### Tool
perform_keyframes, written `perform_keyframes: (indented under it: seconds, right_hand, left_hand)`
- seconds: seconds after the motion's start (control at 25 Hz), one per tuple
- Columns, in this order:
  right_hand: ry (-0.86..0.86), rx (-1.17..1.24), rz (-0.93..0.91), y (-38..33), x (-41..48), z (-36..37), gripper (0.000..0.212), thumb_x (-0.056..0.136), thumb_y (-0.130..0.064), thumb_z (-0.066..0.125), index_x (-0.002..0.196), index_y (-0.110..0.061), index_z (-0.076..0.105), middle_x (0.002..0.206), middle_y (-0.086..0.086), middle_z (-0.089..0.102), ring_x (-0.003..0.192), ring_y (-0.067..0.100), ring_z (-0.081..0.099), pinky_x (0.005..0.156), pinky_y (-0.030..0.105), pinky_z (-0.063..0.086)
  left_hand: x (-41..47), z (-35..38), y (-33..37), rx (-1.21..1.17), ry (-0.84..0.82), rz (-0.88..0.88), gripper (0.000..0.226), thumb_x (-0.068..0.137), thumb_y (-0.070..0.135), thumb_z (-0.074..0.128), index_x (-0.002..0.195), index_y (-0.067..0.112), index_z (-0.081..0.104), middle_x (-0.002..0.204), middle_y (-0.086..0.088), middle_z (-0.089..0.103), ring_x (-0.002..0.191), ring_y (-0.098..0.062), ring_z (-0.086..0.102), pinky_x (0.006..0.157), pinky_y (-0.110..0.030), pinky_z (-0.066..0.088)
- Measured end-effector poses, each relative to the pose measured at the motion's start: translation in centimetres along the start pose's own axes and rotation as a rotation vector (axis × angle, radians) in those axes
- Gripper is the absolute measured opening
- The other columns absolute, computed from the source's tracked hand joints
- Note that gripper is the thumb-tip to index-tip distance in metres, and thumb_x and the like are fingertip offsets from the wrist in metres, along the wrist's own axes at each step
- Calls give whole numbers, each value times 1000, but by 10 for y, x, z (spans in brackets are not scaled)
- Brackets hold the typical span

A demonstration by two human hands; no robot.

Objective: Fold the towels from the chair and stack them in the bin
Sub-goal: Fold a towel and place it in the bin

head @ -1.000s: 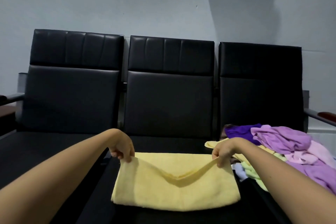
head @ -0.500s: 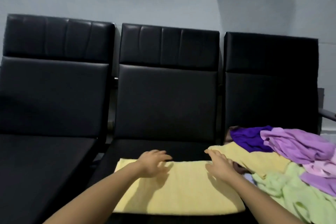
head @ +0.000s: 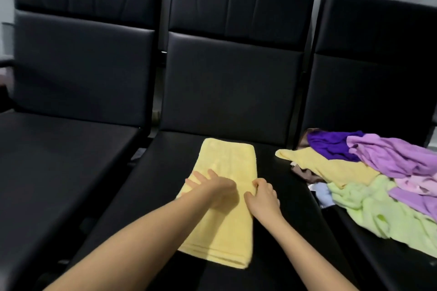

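1. Head view, risk: your yellow towel lies folded into a long strip on the middle seat. Fold it unevenly and the layers may slip askew.
2. Same view, hands: your left hand presses flat on the towel's middle, fingers spread. Your right hand curls at its right edge, just beside the left. I cannot tell whether it pinches the cloth.

One wide-angle head-worn camera looked forward and down, close over the middle chair seat, with the left hand and right hand at lower centre.
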State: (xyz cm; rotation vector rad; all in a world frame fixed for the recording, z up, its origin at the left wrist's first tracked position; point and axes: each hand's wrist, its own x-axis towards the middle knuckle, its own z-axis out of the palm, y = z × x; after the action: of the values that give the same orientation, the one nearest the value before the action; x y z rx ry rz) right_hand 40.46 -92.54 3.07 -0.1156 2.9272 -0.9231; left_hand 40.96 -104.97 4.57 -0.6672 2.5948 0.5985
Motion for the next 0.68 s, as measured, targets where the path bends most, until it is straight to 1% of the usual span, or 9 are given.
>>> perform_keyframes:
  seconds: [0.08, 0.16, 0.2, 0.28, 0.36, 0.44, 0.48, 0.56, 0.68]
  right_hand:
    - [-45, 150, 101, 0, 0, -6, 44, 92, -22, 49, 133, -14, 38, 132, 5, 46, 119, 21, 47, 99, 36, 43]
    - [-93, 248, 160, 2, -2, -16, 37, 92, -20, 49, 128, -14, 43, 114, 1, 53, 101, 17, 54, 87, 33, 48]
    - [-117, 297, 175, 4, -3, -21, 35, 92, -19, 49, 126, -13, 45, 105, -1, 54, 94, 15, 54, 81, 31, 48]
    - [-148, 408, 207, 7, -3, -27, 29, 92, -16, 50, 120, -11, 53, 93, 0, 54, 83, 14, 53, 71, 27, 45]
    - [-153, 451, 282, 7, 0, -30, 22, 91, -15, 51, 110, -6, 60, 80, 4, 52, 69, 14, 47, 60, 25, 40]
    - [-146, 460, 385, 6, 2, -31, 25, 90, -20, 56, 108, -4, 61, 73, 5, 49, 60, 13, 41, 50, 23, 35]
    - [-156, 465, 417, 5, 4, -32, 29, 88, -22, 58, 111, -4, 60, 74, 5, 49, 59, 12, 40, 47, 22, 34]
    - [-206, 447, 435, 2, 8, -33, 32, 85, -25, 61, 111, -7, 57, 78, 4, 49, 59, 11, 40, 45, 21, 33]
    - [-291, 418, 456, -3, 9, -35, 19, 86, -25, 64, 85, -10, 52, 69, 2, 43, 52, 10, 33, 44, 20, 30]
  left_hand:
    - [-15, -6, -10, -63, -103, 93, 65, 83, 55, 45, 141, 25, 39, 148, -11, 33, 134, -38, 32, 110, -54, 26]
    - [-27, -13, -22, -309, -223, 98, 59, 87, 49, 49, 134, 14, 48, 135, -3, 48, 122, -27, 49, 100, -36, 41]
    - [-32, -18, -29, -380, -191, 91, 51, 91, 43, 48, 130, 10, 50, 129, -3, 51, 115, -24, 52, 90, -33, 43]
    - [-27, -28, -44, -431, -1, 116, 35, 93, 30, 47, 118, 7, 54, 113, -7, 57, 98, -23, 55, 73, -32, 42]
    - [-11, -31, -55, -432, 163, 76, 28, 89, 21, 49, 110, 3, 55, 99, -12, 61, 89, -25, 61, 62, -28, 38]
    - [-4, -31, -58, -485, 210, 51, 18, 87, 16, 50, 101, 4, 53, 80, -10, 56, 71, -22, 57, 54, -25, 34]
    - [-1, -31, -57, -529, 184, 50, 13, 88, 14, 52, 98, 6, 51, 74, -7, 50, 64, -18, 50, 52, -25, 34]
    - [-1, -33, -52, -634, 130, 39, 16, 88, 14, 58, 97, 7, 47, 77, -5, 46, 65, -15, 46, 56, -26, 39]
    - [-4, -35, -52, -747, 37, 16, 29, 82, 16, 70, 101, 6, 51, 88, -10, 54, 80, -24, 56, 68, -33, 46]
